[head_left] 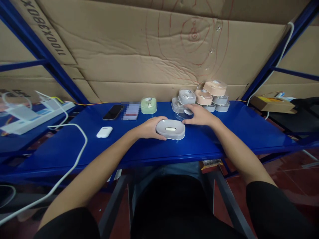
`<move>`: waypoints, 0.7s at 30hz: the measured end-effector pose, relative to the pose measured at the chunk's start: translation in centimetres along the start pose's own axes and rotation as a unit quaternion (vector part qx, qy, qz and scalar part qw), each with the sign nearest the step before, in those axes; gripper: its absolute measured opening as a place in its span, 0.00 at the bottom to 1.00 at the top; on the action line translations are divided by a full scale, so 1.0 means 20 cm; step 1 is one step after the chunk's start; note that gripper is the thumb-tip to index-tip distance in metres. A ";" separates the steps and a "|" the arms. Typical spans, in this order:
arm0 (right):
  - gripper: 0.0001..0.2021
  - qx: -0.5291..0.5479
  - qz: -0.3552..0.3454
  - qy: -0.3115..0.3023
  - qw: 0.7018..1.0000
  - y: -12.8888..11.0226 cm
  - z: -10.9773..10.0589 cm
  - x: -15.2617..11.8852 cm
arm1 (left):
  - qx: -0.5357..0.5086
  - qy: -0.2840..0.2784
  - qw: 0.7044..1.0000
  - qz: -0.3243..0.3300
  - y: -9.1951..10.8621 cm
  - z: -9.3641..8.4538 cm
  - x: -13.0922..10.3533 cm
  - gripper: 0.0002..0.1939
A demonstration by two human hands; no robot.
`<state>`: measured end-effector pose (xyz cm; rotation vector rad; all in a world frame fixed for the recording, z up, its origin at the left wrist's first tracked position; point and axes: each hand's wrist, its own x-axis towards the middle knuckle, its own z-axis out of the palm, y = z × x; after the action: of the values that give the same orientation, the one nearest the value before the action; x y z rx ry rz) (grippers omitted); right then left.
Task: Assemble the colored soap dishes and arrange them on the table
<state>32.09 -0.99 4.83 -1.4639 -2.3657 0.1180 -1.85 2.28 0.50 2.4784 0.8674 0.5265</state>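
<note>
A grey oval dish (171, 128) that looks like a soap dish sits on the blue table, with a small pale bar-shaped piece in its middle. My left hand (152, 128) grips its left end, thumb and fingers on either side of the rim. Just behind the dish, my right hand (199, 114) has its fingers curved around a clear plastic cover (179, 116) bearing a round label. Part of that cover is hidden by the hand. Close behind it stands a grey packaged dish (187, 97) with a clear top.
Several packaged dishes, peach (215, 88) and grey, are stacked at the back right. A green packaged dish (149, 105), a black phone (113, 112), a blurred-out phone-like object (131, 111) and a white earbud case (104, 132) lie further left. A white cable (83, 146) crosses the left side.
</note>
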 end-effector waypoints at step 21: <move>0.46 0.073 -0.107 -0.060 0.990 -0.31 0.15 -0.05 | -0.087 0.030 0.995 -0.027 0.04 0.10 0.02 0.58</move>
<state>26.21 -4.39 3.43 -1.1588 -2.5332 0.3261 -0.17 1.31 -0.63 2.2862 0.8702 0.6324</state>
